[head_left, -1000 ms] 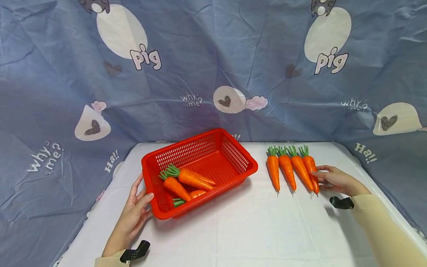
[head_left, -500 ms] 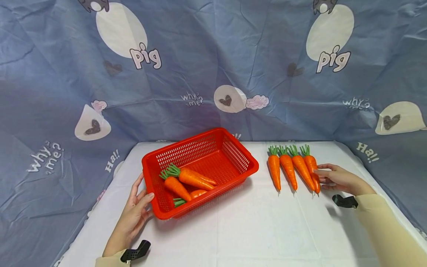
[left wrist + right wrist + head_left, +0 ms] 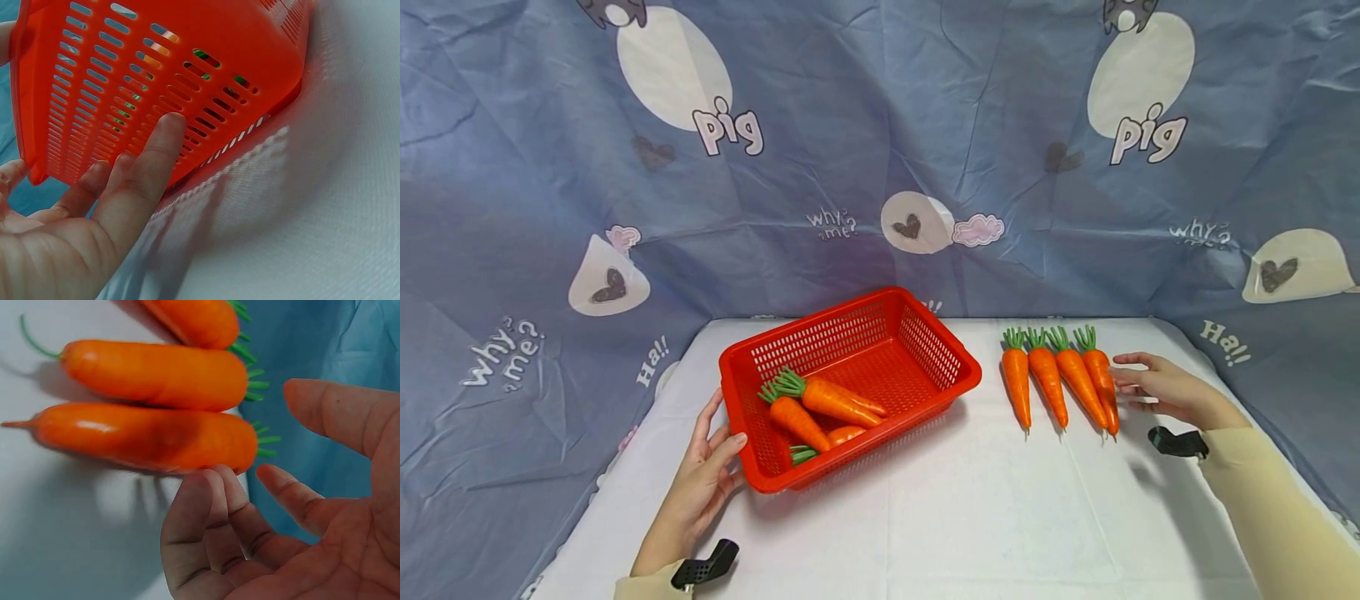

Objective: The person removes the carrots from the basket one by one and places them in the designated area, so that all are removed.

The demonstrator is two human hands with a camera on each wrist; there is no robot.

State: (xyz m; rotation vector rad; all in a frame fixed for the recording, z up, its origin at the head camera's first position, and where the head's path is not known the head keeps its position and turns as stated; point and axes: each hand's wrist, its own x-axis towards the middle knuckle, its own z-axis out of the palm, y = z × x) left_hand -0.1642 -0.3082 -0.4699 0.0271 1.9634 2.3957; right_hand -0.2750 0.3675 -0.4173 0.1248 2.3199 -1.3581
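In the head view, a red plastic basket (image 3: 880, 367) with slotted walls stands at an angle left of centre. Several carrots (image 3: 842, 402) with green tops lie at its left end, some partly covered. My left hand (image 3: 696, 475) holds the basket's left end, thumb over the rim and other fingers along the outer wall. To the right, several carrots lie side by side, tops pointing away. Beside the rightmost carrot (image 3: 150, 437) is my right hand (image 3: 1183, 392), its thumb and fingers spread and gripping nothing. Its fingertips come close to that carrot; contact is unclear.
A white cloth (image 3: 985, 508) covers the table. Blue printed fabric (image 3: 880, 150) rises at the back and both sides, close behind the basket and the carrot tops. Black wrist devices (image 3: 706, 567) sit on both forearms.
My right hand has shifted slightly right and away from the rightmost carrot, with its fingers more spread. The left hand and the basket stay in place.
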